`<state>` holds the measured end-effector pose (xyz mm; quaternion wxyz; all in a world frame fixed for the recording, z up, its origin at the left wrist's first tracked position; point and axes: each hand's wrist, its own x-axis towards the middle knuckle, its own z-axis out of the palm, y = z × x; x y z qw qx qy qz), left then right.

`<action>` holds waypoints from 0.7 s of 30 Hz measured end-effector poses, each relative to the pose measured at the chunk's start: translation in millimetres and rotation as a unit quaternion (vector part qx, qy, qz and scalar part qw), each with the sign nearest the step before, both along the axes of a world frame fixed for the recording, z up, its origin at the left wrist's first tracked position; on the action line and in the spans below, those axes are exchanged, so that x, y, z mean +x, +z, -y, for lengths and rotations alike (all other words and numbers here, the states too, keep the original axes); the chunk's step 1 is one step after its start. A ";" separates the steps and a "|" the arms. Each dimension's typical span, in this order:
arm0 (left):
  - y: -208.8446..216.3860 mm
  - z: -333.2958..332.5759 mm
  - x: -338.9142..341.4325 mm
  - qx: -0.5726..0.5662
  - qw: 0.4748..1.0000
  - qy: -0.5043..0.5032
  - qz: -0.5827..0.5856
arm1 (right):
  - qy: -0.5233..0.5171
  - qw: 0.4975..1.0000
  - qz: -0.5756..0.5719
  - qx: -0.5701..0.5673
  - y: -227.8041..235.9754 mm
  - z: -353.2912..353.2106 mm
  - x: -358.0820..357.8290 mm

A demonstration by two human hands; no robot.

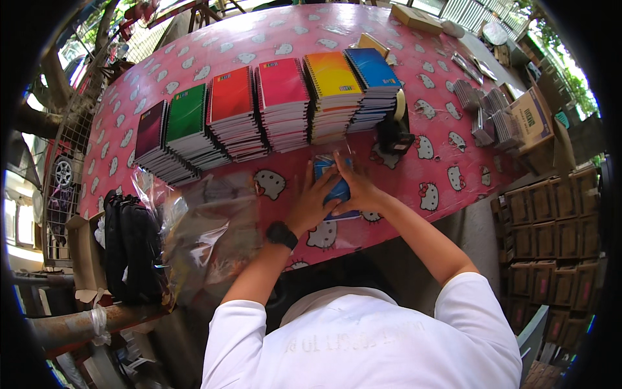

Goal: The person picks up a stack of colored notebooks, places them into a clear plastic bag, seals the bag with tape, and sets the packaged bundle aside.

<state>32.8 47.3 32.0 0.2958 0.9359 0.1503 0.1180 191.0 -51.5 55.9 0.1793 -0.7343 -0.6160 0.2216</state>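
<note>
Across the pink table (405,176), six notebook stacks (283,84) stand colour-sorted (looks done); loose clear plastic (217,223) at left; left hand (316,198) and right hand (360,189) press a blue notebook (341,190) near the front edge, grip holding it, this piece seemingly unfinished, stacks apparently left.

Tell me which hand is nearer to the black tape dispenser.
Right. The right hand is at the blue item, left of the black tape dispenser and closer to the person; the left hand is farther left, at the same item.
</note>
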 end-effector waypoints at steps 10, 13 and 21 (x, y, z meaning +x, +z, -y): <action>-1.8 12.0 2.9 -0.043 0.997 0.060 0.021 | -0.529 0.824 0.021 0.201 26.6 25.5 140.5; -10.5 19.2 16.0 -0.100 0.990 0.048 0.089 | -0.498 0.826 -0.144 0.223 -23.5 36.5 208.5; 2.7 14.6 10.5 -0.094 0.993 0.063 0.024 | -0.513 0.793 -0.171 0.279 -19.6 27.5 195.1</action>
